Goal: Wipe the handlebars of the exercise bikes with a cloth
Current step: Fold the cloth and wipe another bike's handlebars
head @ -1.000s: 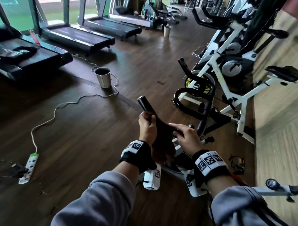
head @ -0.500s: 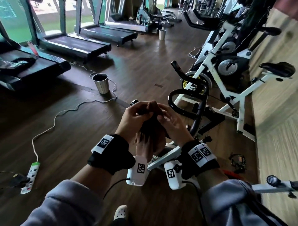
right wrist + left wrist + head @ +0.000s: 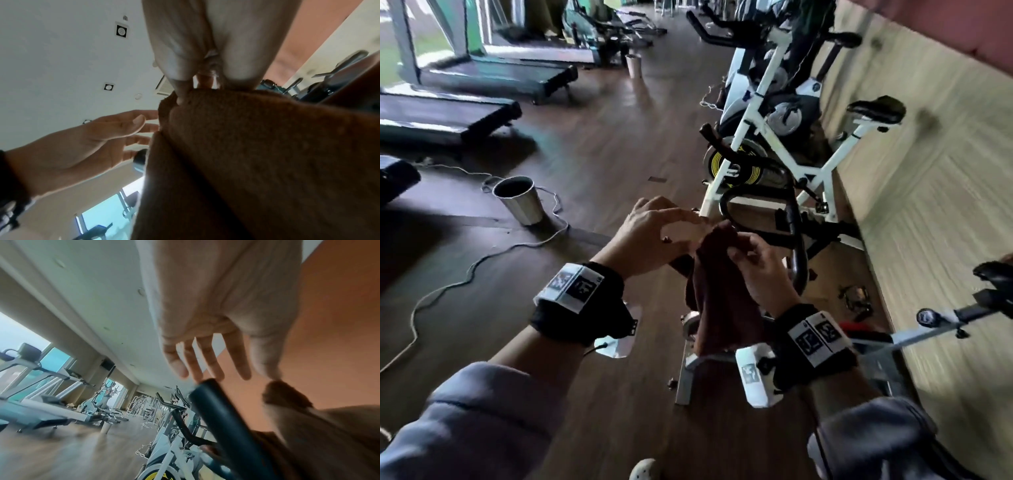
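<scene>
Floor: dark wood-plank floor (image 3: 602, 144). Standing on it: treadmills (image 3: 493, 73) along the window side; a row of white-framed exercise bikes (image 3: 784, 137) beside the wood-panelled wall; a metal bin (image 3: 518, 200), upright, with a second bin (image 3: 633, 65) further down the room. Lying on it: a white cable (image 3: 482, 255) curving past the near bin.

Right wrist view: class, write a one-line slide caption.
Right hand pinches a brown cloth while the open left hand reaches toward it.
</scene>
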